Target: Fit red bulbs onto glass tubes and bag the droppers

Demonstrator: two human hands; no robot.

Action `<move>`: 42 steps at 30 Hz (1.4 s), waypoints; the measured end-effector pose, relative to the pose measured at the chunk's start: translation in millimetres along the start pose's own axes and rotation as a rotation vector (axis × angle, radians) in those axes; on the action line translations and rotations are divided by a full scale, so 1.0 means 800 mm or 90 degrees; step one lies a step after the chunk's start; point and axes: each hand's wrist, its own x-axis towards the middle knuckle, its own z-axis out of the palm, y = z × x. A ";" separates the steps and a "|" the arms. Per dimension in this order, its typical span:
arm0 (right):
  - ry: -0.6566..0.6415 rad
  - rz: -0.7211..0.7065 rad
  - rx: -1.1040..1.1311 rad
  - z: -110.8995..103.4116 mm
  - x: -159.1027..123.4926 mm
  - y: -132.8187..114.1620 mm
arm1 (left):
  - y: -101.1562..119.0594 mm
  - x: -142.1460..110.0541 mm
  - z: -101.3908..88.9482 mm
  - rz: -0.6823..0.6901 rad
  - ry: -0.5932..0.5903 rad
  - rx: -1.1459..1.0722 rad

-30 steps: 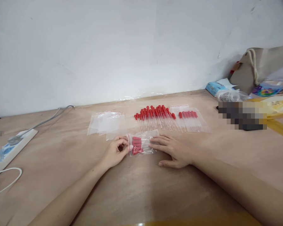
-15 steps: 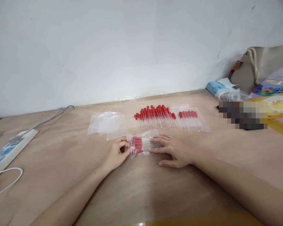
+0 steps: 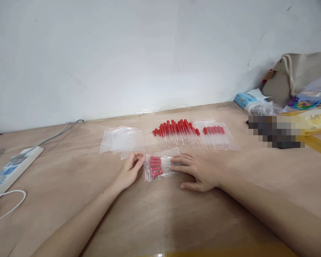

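Note:
A clear zip bag [image 3: 168,163] lies flat on the table with several red-bulbed droppers [image 3: 155,165] inside, their bulbs toward the zip edge on the left. My left hand [image 3: 130,170] pinches the far corner of that zip edge between thumb and fingers. From the right, my right hand [image 3: 198,172] rests flat, fingers spread over the dropper tubes' end of the bag. Beyond the hands is a loose pile of red-bulbed droppers [image 3: 176,130]. To its right, another zip bag [image 3: 231,142] holds a row of droppers. Several flat zip bags [image 3: 128,142] overlap at the left.
A white power strip [image 3: 21,166] with a grey cable stands at the far left. At the right are a blue tissue pack [image 3: 243,100], a beige bag [image 3: 276,76] with a cord, crumpled clear plastic and yellow packaging [image 3: 318,121]. A white wall [image 3: 123,60] closes off the back.
My left hand has slid along the zip edge from its near part up to the far corner. The right hand stays pressed on the bag.

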 end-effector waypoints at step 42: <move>0.512 0.512 0.655 -0.061 -0.026 0.080 | 0.001 -0.001 0.033 0.030 -0.121 -0.114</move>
